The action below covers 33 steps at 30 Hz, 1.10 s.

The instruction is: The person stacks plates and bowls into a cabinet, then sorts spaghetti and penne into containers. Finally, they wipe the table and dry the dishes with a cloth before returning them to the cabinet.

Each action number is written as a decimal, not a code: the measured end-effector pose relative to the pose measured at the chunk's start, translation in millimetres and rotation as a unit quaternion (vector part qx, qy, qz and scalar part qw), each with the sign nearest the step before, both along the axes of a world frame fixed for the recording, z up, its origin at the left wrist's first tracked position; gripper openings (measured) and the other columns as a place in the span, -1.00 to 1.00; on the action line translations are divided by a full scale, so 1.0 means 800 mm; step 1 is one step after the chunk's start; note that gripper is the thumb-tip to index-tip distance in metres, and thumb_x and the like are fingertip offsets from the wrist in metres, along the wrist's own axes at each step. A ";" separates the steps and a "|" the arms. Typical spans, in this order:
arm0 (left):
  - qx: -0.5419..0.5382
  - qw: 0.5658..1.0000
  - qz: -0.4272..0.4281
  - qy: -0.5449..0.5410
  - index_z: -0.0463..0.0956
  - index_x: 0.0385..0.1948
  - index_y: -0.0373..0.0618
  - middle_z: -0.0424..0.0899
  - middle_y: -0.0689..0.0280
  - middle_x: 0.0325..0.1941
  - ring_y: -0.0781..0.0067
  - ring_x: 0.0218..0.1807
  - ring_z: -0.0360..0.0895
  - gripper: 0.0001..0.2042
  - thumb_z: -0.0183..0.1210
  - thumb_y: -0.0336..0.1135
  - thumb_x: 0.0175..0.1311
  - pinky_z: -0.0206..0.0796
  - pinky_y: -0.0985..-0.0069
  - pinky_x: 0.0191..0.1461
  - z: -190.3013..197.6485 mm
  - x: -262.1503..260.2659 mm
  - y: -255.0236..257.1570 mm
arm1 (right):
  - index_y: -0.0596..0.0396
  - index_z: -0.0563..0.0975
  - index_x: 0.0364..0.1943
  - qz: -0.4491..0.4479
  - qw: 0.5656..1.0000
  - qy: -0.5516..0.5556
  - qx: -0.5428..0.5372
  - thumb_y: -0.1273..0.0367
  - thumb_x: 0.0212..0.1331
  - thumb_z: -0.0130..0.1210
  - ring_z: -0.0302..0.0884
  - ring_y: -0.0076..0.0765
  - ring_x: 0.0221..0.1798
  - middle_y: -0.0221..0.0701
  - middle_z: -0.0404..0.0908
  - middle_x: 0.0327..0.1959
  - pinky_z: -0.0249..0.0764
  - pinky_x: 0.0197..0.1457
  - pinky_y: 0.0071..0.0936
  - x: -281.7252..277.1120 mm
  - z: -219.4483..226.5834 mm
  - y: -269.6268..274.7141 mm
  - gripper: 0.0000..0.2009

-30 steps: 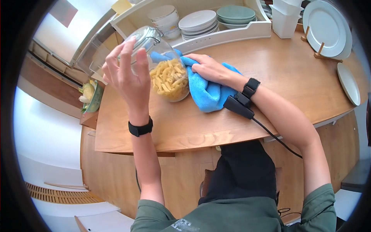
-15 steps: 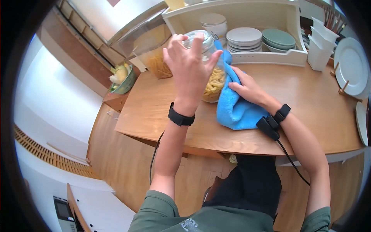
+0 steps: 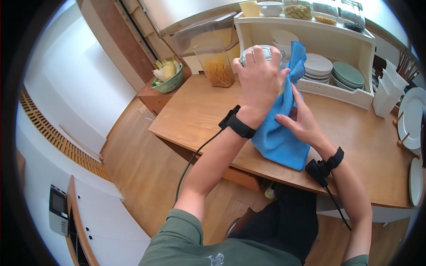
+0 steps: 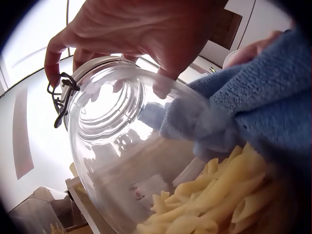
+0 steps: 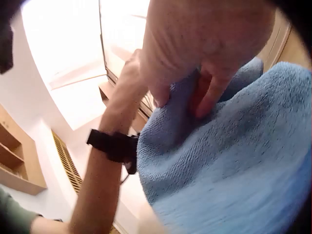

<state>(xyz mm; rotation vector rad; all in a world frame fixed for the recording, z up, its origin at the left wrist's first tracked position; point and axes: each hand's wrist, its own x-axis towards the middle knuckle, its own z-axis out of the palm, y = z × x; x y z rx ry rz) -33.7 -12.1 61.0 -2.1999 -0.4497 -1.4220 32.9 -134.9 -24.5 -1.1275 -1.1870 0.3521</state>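
Observation:
A clear glass jar (image 4: pixel 92 161) with a wire clasp (image 4: pixel 62 100) holds penne pasta (image 4: pixel 209 200). My left hand (image 3: pixel 259 84) grips it from above, fingers spread around the lid (image 4: pixel 92 66); in the head view this hand hides most of the jar. A blue cloth (image 3: pixel 282 142) drapes along the jar's right side and down over the table. My right hand (image 3: pixel 306 122) holds the cloth against the jar, with thumb and fingers pressed into its folds in the right wrist view (image 5: pixel 209 53).
Behind the jar, a white shelf (image 3: pixel 337 95) carries stacked plates and bowls, with food jars on top. A clear container of dry pasta (image 3: pixel 219 73) and a green basket of vegetables (image 3: pixel 171 80) are at left. White plates (image 3: pixel 410 115) stand in a rack at right.
The head view has swung left, so table and shelf shift right in it. My right hand moves the cloth along the jar's side, and a corner of cloth now stands up beside the lid.

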 end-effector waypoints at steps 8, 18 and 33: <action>-0.034 0.999 -0.016 0.007 0.42 0.06 0.10 0.42 0.19 0.04 0.20 0.13 0.36 -0.47 0.31 0.03 0.06 0.15 0.01 0.09 -0.002 -0.009 0.020 | 0.28 0.23 0.30 -0.033 0.976 -0.057 -0.207 0.39 0.10 0.28 0.54 -0.46 -0.19 -0.32 0.58 -0.19 0.51 -0.15 -0.49 0.042 -0.031 -0.002 -0.32; -0.048 0.998 0.015 0.043 0.39 0.11 0.08 0.41 0.18 0.11 0.17 0.20 0.35 -0.48 0.27 0.03 0.13 0.14 -0.02 0.19 0.001 -0.051 0.095 | 0.33 0.43 0.12 -0.141 0.977 -0.056 -0.151 0.38 0.04 0.23 0.58 -0.43 -0.29 -0.29 0.63 -0.26 0.52 -0.23 -0.46 0.074 -0.047 0.003 -0.48; -0.112 0.992 -0.045 0.026 0.40 0.10 0.06 0.43 0.23 0.14 0.10 0.18 0.37 -0.51 0.26 -0.01 0.16 0.31 0.13 0.19 0.004 -0.119 0.204 | 0.30 0.56 -0.14 -0.291 0.945 -0.068 -0.131 0.32 -0.03 0.15 0.55 -0.40 -0.31 -0.24 0.65 -0.36 0.47 -0.19 -0.45 0.102 -0.029 -0.010 -0.63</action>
